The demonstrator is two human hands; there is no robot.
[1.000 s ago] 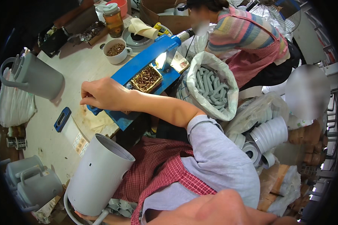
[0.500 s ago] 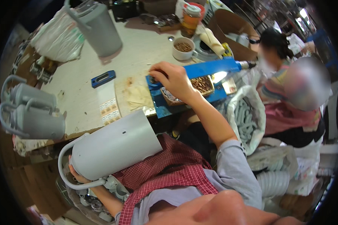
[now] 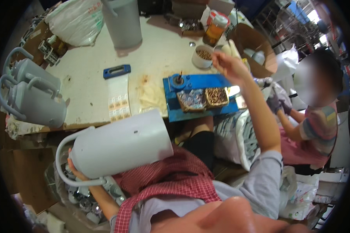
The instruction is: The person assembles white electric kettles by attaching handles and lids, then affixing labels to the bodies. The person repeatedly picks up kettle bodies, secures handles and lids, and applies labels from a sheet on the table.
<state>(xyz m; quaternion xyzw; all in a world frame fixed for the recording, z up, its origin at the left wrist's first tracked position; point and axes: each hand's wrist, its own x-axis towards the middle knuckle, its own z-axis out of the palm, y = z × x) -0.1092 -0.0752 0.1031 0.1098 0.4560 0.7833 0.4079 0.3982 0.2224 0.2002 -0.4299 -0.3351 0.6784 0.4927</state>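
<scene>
A large pale grey jug body [image 3: 122, 143] lies on its side across my lap, its open end to the right and its loop handle at the left. My left hand [image 3: 76, 169] is wrapped round its base end inside the handle; part of the fingers is hidden behind it. My right hand [image 3: 233, 68] is raised over the blue bench fixture [image 3: 200, 80], with its fingers loosely bent and apart beside a white mug [image 3: 202, 62] of small brass-coloured parts. A thin copper-coloured pin [image 3: 181, 73] stands upright at the fixture's left end. Two small boxes, one of silvery pieces [image 3: 191, 99] and one of brass-coloured pieces [image 3: 217, 96], sit on the fixture's base.
Grey jugs [image 3: 41, 99] stand at the table's left edge, another jug [image 3: 122, 25] at the back. A blue-framed tool [image 3: 116, 71] and a label sheet [image 3: 119, 105] lie on the table [image 3: 81, 85]. A sack of grey parts [image 3: 247, 136] and a gloved co-worker [image 3: 311, 124] are at the right.
My right hand has left the fixture's left end and moved right, toward the mug, uncovering the upright pin. The jug body stays in my left hand, slightly shifted.
</scene>
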